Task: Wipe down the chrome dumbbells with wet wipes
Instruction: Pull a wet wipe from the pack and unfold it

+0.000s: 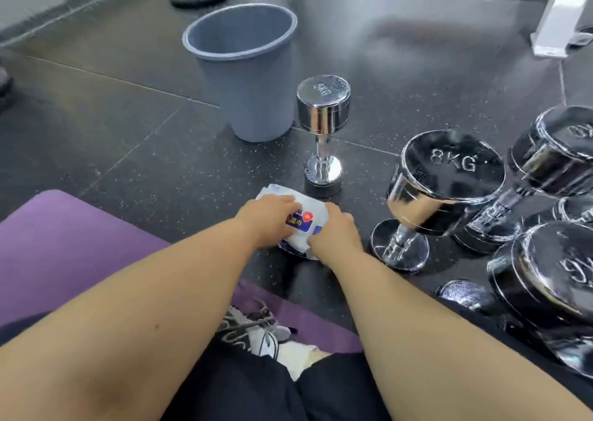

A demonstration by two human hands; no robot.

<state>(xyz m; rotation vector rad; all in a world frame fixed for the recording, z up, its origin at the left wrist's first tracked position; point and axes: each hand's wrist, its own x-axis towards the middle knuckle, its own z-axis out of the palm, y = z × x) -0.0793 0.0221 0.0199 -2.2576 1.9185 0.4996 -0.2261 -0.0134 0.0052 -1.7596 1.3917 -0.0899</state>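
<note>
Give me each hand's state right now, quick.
Left hand: resting on the wipes pack; grip cannot be told.
Right hand: closed, fingers curled on the wipes pack.

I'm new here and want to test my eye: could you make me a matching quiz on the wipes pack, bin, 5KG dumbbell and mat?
1 wipes pack
2 bin
3 5KG dumbbell
4 mat

A purple
B standing on end
C held by left hand and right hand
D grey-blue, upright

Pairs: 1-C, 2-D, 3-B, 4-A
</note>
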